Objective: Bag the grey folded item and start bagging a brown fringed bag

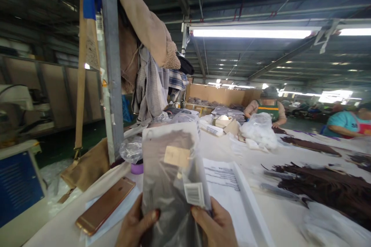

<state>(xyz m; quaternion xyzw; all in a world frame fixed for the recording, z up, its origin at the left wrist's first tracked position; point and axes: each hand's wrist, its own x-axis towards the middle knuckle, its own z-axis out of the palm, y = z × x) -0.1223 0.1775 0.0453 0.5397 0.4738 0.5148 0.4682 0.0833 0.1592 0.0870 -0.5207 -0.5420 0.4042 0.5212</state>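
Note:
Between my hands is a clear plastic bag (165, 177) with folded dark cloth inside, tilted up toward me. A tan tag (177, 156) shows through its upper part, and a white barcode label (194, 194) sits lower on the right. My left hand (139, 222) grips the lower left edge, thumb on the front. My right hand (216, 224) pinches the lower right edge in the same way. The fingers behind the bag are hidden. Just left of the bag lies a phone (106, 205) on a pale blue sheet (124, 206).
Printed paper (223, 181) lies right of the bag. Brown fringed cloth (324, 185) spreads over the right of the white table (278, 220). Crumpled clear plastic (259, 129) lies farther back. A metal post (111, 65) with hung clothes rises at left. Co-workers (268, 110) stand beyond.

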